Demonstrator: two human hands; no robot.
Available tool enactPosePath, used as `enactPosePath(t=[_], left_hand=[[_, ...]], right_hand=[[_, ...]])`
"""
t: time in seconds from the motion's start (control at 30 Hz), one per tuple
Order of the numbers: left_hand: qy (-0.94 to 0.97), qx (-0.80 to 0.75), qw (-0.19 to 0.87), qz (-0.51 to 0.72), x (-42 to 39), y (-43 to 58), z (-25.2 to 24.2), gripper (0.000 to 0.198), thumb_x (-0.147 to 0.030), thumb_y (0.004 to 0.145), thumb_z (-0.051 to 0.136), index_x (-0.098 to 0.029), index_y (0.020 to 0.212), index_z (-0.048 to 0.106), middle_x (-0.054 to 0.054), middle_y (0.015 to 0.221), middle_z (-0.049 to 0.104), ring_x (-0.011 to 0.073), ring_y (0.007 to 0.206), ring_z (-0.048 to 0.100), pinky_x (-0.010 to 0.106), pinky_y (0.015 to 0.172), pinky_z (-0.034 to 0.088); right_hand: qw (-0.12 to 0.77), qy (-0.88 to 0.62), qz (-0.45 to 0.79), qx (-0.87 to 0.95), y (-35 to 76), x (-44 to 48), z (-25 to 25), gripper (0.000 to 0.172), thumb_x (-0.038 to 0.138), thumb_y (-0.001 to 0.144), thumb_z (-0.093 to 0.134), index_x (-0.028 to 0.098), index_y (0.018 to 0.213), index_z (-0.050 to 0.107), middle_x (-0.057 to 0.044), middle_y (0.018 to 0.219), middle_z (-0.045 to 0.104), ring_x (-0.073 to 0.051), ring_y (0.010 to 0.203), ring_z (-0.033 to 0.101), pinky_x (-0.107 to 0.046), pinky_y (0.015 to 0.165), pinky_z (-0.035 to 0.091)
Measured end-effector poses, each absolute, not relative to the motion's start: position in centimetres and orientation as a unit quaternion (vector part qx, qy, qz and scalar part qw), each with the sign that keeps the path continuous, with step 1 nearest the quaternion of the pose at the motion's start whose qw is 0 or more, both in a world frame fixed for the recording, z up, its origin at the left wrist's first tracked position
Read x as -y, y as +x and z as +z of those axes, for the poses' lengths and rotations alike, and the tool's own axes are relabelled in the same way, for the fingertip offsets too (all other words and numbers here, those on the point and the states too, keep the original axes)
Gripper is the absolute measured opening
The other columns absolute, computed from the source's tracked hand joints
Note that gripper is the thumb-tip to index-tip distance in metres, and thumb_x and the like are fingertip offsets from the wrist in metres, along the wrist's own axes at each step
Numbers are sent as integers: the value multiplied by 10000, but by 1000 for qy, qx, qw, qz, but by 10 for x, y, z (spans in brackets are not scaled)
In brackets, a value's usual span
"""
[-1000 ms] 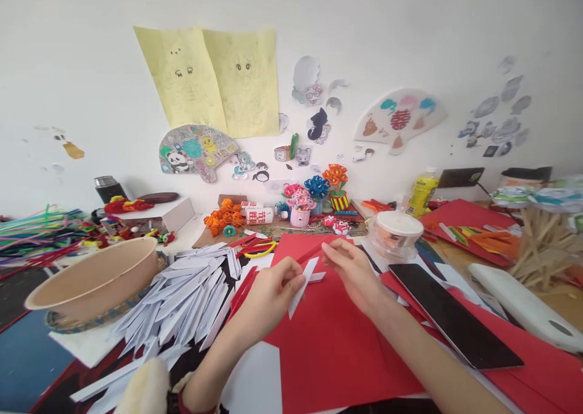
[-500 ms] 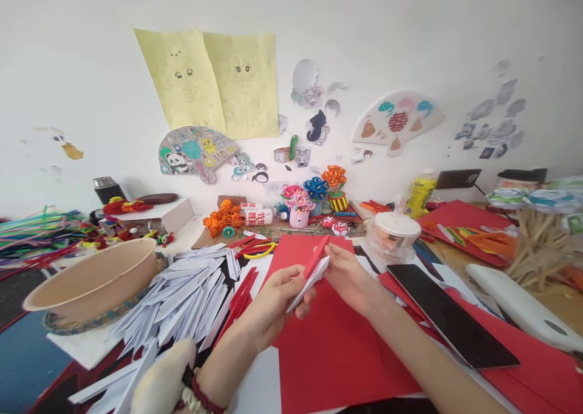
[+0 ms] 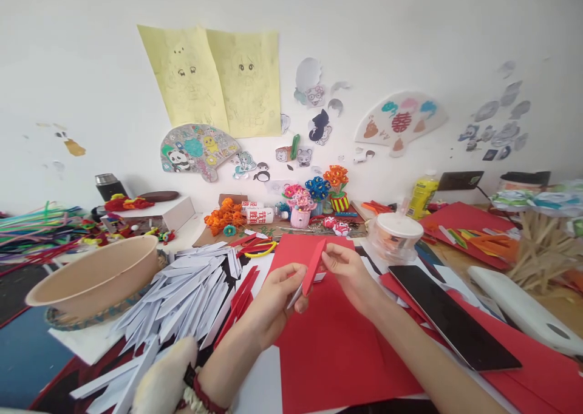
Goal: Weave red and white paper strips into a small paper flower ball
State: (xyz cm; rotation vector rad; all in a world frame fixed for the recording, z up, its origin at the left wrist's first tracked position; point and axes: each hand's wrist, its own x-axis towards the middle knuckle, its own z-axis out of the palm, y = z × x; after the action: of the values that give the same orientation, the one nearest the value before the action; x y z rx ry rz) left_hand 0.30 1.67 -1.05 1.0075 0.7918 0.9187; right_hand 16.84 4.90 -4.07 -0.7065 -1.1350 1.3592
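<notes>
Between my two hands is a folded red paper strip [image 3: 314, 266], tilted upward above the red paper sheets [image 3: 332, 353]. My left hand [image 3: 280, 295] pinches its lower end, together with a white folded paper piece [image 3: 295, 296] that is mostly hidden behind the red one. My right hand [image 3: 350, 277] is closed, with thumb and fingertips at the upper right edge of the red strip. Left of my hands lie more red folded strips [image 3: 239, 302] and a big heap of white folded paper strips [image 3: 182, 292].
A beige basin [image 3: 93, 277] stands at the left. A black tablet-like device [image 3: 455, 317] and a white long case [image 3: 523, 308] lie at the right. Behind my hands are a lidded plastic tub [image 3: 396, 235], yellow-handled scissors [image 3: 262, 249] and small craft flowers [image 3: 300, 204].
The red strip has turned so its broad side faces me, and it now covers most of the white piece. My hands have stayed in nearly the same place.
</notes>
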Motion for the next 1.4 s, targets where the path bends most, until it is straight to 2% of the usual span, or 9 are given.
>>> enactPosePath(t=[0.2, 0.4, 0.63, 0.73, 0.83, 1.03, 1.13, 1.27, 1.4], left_hand=[[470, -382, 679, 415, -14, 2, -13, 359, -473, 770, 719, -152, 700, 573, -50, 581, 464, 56, 485, 389, 199, 508, 298], [503, -401, 643, 417, -12, 7, -13, 384, -509, 737, 725, -141, 794, 629, -27, 615, 501, 82, 539, 405, 199, 506, 308], [566, -448, 509, 469, -18, 6, -20, 341, -502, 867, 546, -173, 830, 627, 17, 772, 623, 149, 686, 527, 247, 621, 409], [600, -452, 459, 474, -19, 6, -21, 276, -453, 825, 624, -181, 859, 653, 32, 824, 682, 182, 775, 596, 265, 699, 439], [623, -448, 446, 460, -18, 7, -21, 247, -418, 765, 699, -176, 786, 657, 41, 768, 707, 184, 707, 621, 265, 650, 456], [634, -447, 435, 457, -22, 5, -23, 287, -449, 813, 639, -164, 820, 678, 85, 774, 733, 218, 737, 672, 280, 650, 492], [643, -452, 421, 452, -23, 3, -24, 289, -448, 824, 616, -168, 794, 681, 74, 739, 721, 208, 694, 657, 271, 620, 477], [657, -474, 383, 444, -23, 3, -25, 292, -398, 853, 555, -171, 696, 649, 24, 631, 632, 154, 572, 530, 246, 552, 391], [675, -493, 347, 426, -21, 5, -26, 284, -345, 862, 526, -176, 650, 612, -7, 560, 541, 139, 541, 440, 244, 533, 310]], right_hand=[[579, -334, 544, 507, 165, -45, -37, 256, 414, 687, 826, 199, 699, 687, 6, 719, 622, -169, 706, 533, -297, 688, 401], [552, -330, 568, 513, 163, -42, -36, 300, 446, 707, 799, 191, 706, 641, 15, 646, 602, -153, 611, 542, -300, 630, 429], [560, -350, 548, 513, 167, -44, -35, 273, 419, 720, 791, 175, 710, 670, 6, 596, 634, -153, 587, 579, -304, 638, 447], [566, -364, 536, 510, 165, -44, -34, 273, 407, 691, 811, 177, 681, 665, 17, 576, 627, -146, 569, 579, -293, 622, 443], [562, -371, 534, 511, 162, -42, -33, 294, 417, 666, 822, 180, 648, 649, 21, 578, 621, -144, 558, 573, -287, 589, 447], [530, -367, 545, 536, 161, -40, -31, 278, 428, 681, 809, 170, 736, 721, -12, 641, 670, -159, 600, 597, -304, 622, 481], [516, -368, 545, 549, 161, -38, -29, 258, 415, 667, 820, 174, 682, 728, -11, 634, 668, -158, 591, 586, -309, 623, 483], [511, -372, 542, 554, 158, -36, -27, 267, 432, 687, 800, 177, 680, 724, -3, 599, 657, -161, 561, 591, -314, 603, 484], [526, -379, 531, 545, 157, -37, -30, 279, 443, 716, 775, 170, 719, 715, -11, 586, 665, -169, 572, 611, -323, 620, 499]])
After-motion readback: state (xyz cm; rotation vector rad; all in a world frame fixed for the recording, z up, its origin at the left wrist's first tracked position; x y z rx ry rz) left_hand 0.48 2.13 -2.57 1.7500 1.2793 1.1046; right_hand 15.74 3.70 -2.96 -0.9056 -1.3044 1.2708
